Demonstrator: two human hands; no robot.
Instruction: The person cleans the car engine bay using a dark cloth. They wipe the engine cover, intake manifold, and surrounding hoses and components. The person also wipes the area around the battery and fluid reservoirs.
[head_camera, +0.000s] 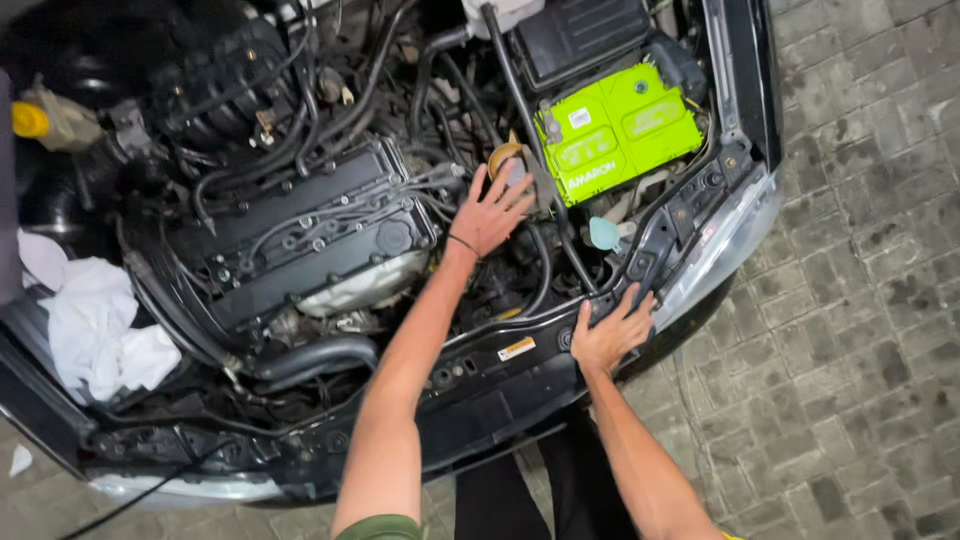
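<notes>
Standing by the open hood here. Closest to the person, the right hand rests flat, fingers spread, on the black front crossmember, not gripping anything. A bit deeper in, the left hand is open with fingers splayed, reaching onto a tan-capped reservoir next to the black engine cover. Just past that sits the bright green battery, near the headlight. Off to the far side there's a white rag and a yellow cap.
</notes>
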